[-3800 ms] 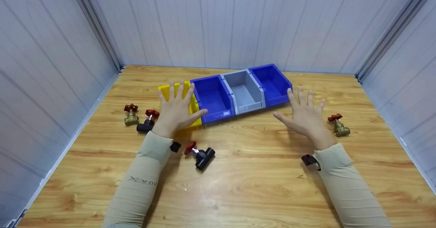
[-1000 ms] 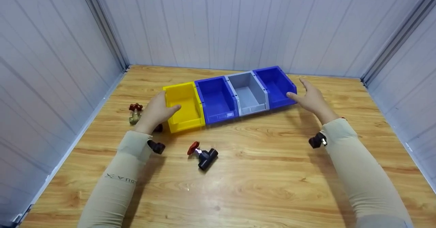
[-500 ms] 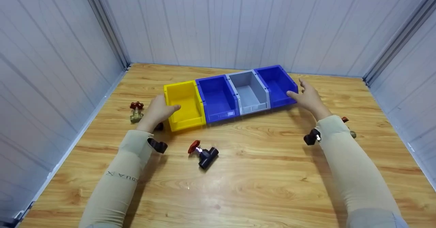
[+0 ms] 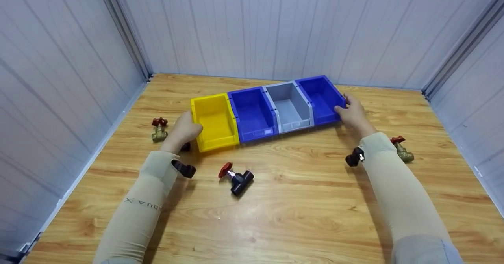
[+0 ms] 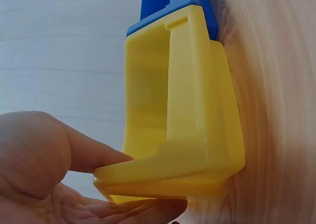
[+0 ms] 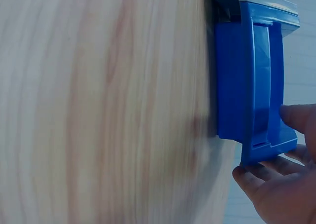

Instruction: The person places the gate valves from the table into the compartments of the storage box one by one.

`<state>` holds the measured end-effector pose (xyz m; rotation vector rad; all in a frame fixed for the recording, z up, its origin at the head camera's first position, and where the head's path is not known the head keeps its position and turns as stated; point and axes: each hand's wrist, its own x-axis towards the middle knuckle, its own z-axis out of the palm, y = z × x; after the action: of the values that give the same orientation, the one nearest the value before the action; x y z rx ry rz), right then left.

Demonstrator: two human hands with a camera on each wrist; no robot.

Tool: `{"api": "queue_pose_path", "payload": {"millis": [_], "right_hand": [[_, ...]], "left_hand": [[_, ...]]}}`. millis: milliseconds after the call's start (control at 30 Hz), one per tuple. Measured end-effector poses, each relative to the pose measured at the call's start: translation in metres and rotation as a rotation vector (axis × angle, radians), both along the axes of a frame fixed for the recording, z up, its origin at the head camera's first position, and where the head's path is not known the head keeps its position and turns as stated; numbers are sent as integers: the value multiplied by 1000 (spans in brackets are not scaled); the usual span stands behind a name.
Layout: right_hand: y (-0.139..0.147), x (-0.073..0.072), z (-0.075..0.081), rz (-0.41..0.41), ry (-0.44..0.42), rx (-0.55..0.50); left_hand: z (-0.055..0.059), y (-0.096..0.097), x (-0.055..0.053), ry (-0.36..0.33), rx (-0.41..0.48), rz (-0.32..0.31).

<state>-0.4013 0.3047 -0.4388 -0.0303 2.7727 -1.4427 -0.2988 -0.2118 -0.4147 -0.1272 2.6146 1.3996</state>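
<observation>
A slanted row of joined storage bins runs across the table: a yellow bin (image 4: 219, 143), a blue bin (image 4: 256, 135), a grey bin (image 4: 293, 126) and a second blue bin (image 4: 327, 119). At the yellow end, my left hand (image 4: 182, 129) pinches the outer side wall; in the left wrist view its thumb lies over the rim and its fingers are under the outside. My right hand (image 4: 354, 113) grips the far-right blue bin's outer wall, thumb inside and fingers outside, as the right wrist view shows. No contents are visible in the bins.
A black valve (image 4: 241, 182) with a red handwheel lies in front of the bins. Brass valves lie at left (image 4: 159, 135) and at right (image 4: 404, 155), the latter beside the right sleeve. Another black piece (image 4: 186, 146) is mostly hidden behind my left hand. Pale panels wall the table in.
Earliest, both hands were spread with nothing held. They then moved to the two ends of the row, and thumbs and fingers have closed on the outer walls. The bins have hardly shifted.
</observation>
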Motion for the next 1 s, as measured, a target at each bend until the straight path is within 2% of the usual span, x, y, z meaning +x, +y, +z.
{"api": "queue_pose_path", "payload": {"millis": [267, 500, 633, 800, 1000], "right_hand": [[-1, 1, -1, -5, -29, -41], [9, 2, 1, -31, -30, 3], [15, 3, 0, -29, -49, -1], [20, 4, 1, -24, -54, -6], [20, 9, 1, -86, -66, -56]], "left_hand": [[-4, -3, 0, -2, 27, -41], [-3, -5, -2, -39, 63, -64], [-4, -4, -5, -34, 44, -68], [-5, -4, -11, -38, 65, -77], [-9, -4, -18, -30, 53, -90]]}}
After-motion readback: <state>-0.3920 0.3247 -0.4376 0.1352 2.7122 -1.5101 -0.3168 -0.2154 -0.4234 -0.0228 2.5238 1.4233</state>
